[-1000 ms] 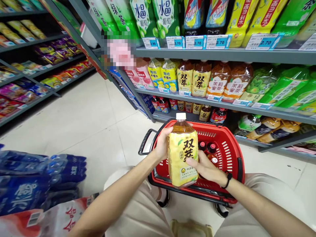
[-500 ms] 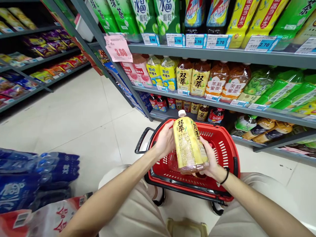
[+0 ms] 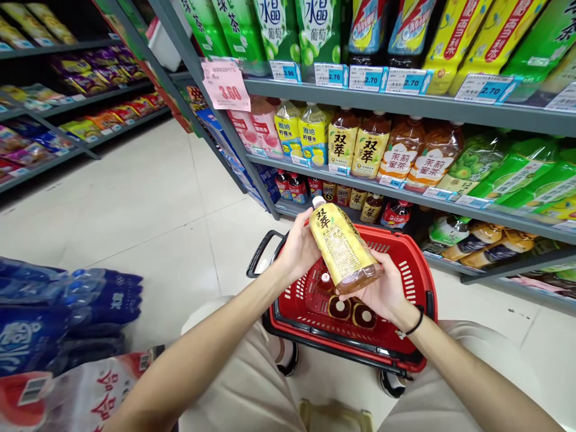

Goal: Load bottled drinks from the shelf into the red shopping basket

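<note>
I hold a large yellow-labelled tea bottle point(image 3: 342, 248) with a white cap in both hands, tilted so the cap points up and away to the left. My left hand point(image 3: 298, 246) grips its upper part. Under its base sits my right hand point(image 3: 383, 291), which wears a black wristband. The bottle hangs over a red shopping basket point(image 3: 411, 271) on the floor. Inside the basket lie several smaller dark bottles point(image 3: 345, 306).
Grey shelves point(image 3: 405, 105) at the right carry rows of drink bottles with blue price tags; two matching yellow tea bottles point(image 3: 356, 147) stand on the middle shelf. Blue packs of water point(image 3: 67, 312) lie at the lower left. A tiled aisle point(image 3: 135, 210) runs away to the left.
The bottle has gone from upright, label facing me, to tilted back with its cap pointing away. My right hand slid from its side to under its base.
</note>
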The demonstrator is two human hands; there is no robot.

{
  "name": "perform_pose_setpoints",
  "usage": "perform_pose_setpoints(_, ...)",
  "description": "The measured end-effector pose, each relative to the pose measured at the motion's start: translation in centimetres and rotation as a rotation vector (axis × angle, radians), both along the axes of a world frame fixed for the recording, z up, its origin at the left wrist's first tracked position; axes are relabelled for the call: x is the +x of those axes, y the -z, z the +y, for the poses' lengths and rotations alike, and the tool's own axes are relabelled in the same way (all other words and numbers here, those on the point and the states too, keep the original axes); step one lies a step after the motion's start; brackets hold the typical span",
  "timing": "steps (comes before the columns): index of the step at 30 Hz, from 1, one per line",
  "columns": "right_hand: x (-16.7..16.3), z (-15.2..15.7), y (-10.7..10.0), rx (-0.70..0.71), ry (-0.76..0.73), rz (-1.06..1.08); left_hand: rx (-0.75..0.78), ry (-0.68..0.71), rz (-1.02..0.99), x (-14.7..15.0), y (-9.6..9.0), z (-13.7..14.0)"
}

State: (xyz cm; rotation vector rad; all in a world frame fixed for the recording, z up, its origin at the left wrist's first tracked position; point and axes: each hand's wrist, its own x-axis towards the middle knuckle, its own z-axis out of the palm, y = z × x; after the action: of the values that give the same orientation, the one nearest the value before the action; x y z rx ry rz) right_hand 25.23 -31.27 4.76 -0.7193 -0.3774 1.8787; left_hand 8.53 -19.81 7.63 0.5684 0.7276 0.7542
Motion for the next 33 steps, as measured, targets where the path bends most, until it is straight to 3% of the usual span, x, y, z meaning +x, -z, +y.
perform_pose_setpoints(6, -0.7, -1.1, 0.7, 0.169, 0.115, -0.379, 0.057, -0.084, -0.061, -0.4, -0.9, 0.5)
perform_pose_setpoints(11, -0.5, -1.7, 0.5, 0.390, 0.080, -0.541, 0.152, 0.000, -0.087, -1.4, -1.4, 0.3)
perform_pose_setpoints(18, -0.5, -1.8, 2.1, 0.567, 0.019, -0.759, 0.101, 0.012, -0.181, -2.5, -0.8, 0.2)
perform_pose_setpoints(25, -0.6, -2.0, 3.0, 0.594, 0.051, -0.835, 0.146, 0.023, -0.202, -2.7, -0.8, 0.3)
perform_pose_setpoints(33, -0.8, -1.8, 1.3, 0.460, 0.103, -0.686, 0.217, 0.027, -0.128, -2.5, -0.8, 0.3)
